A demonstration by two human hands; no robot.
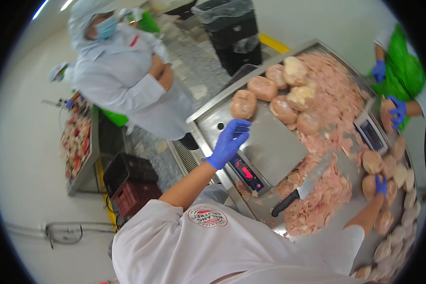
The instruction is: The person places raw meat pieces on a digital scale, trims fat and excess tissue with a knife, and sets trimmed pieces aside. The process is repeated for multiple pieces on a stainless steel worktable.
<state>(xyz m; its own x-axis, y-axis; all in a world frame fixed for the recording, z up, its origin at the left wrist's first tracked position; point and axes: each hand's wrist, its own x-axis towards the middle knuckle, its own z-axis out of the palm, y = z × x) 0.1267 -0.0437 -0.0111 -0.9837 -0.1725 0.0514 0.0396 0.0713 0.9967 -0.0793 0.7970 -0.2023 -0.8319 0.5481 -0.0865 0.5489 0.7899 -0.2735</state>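
Note:
My left hand (228, 143), in a blue glove, hovers over the near left edge of a steel weighing scale (277, 151); its fingers are slightly bent and apart, with nothing in them. Beyond it, several rounded pieces of raw meat (262, 88) are grouped at the scale's far side. Stretched out to the right, my gloved right hand (381, 185) grips a rounded piece of meat (369, 187) among several others; part of its fingers is hard to see. A black-handled knife (300, 188) lies between my arms, its blade on a pile of thin meat slices (324, 201).
The steel table (265, 204) has a raised rim. More slices (331, 85) spread across its far side. A second scale (371, 132) stands at right, near a co-worker in a green apron (402, 75) holding meat. Another person in white (123, 75) stands left with arms folded. Crates (132, 182) sit on the floor.

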